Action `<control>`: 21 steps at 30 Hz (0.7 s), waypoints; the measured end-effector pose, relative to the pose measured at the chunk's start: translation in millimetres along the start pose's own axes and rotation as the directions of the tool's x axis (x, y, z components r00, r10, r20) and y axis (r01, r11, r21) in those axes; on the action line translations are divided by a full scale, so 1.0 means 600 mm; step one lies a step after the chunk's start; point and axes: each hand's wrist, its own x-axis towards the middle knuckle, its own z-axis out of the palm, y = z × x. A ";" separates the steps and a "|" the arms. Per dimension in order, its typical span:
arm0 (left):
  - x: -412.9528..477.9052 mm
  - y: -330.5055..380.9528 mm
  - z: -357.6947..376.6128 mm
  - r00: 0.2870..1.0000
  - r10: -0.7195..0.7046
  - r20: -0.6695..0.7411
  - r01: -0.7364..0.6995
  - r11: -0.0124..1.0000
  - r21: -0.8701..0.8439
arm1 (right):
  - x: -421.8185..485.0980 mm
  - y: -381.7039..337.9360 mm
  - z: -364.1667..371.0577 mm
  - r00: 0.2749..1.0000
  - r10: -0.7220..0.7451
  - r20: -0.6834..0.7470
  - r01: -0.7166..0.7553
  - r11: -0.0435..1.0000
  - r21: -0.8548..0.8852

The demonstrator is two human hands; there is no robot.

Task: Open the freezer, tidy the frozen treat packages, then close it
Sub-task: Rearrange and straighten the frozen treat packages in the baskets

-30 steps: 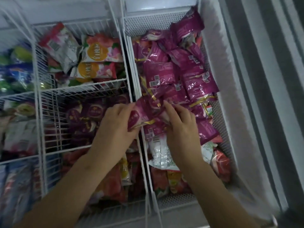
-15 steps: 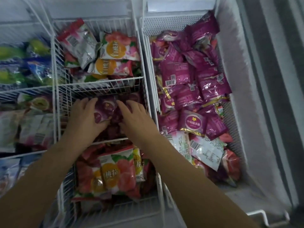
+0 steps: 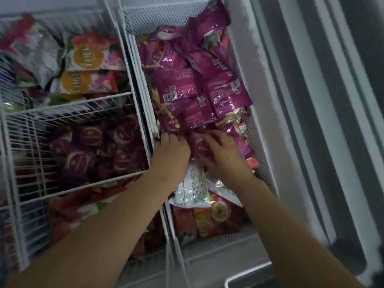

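Freezer (image 3: 259, 100) is open, frosty wall on my right. The mesh basket (image 3: 158, 19) on that side holds the big pile of magenta treat packs (image 3: 207, 80). The wire basket (image 3: 68, 110) next door has the dark purple packs (image 3: 93, 146). My left hand (image 3: 170, 150) is by the mesh basket's left edge, fingers curled down into the pile, and I honestly can't tell if it's gripping anything. My right hand (image 3: 223, 156) lies with its fingers spread on one magenta pack (image 3: 202, 149).
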 end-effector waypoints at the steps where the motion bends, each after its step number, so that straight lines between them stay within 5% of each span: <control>1: 0.003 0.004 -0.001 1.000 -0.016 0.018 0.015 1.000 0.025 | 0.001 -0.003 0.006 0.999 -0.026 0.041 0.028 0.999 -0.030; 7: -0.002 0.004 0.006 0.999 0.006 -0.037 -0.008 0.999 -0.051 | -0.011 -0.004 -0.003 0.999 -0.044 0.016 0.044 0.999 0.000; 15: -0.083 -0.050 -0.054 0.896 -0.092 -0.434 -0.015 0.972 -0.235 | -0.005 -0.101 -0.055 0.959 0.029 -0.283 0.093 0.908 0.409; 21: -0.151 -0.250 -0.041 0.897 -0.355 -0.263 0.235 0.887 -0.398 | 0.046 -0.258 -0.010 0.979 -0.185 -0.085 0.204 0.890 0.408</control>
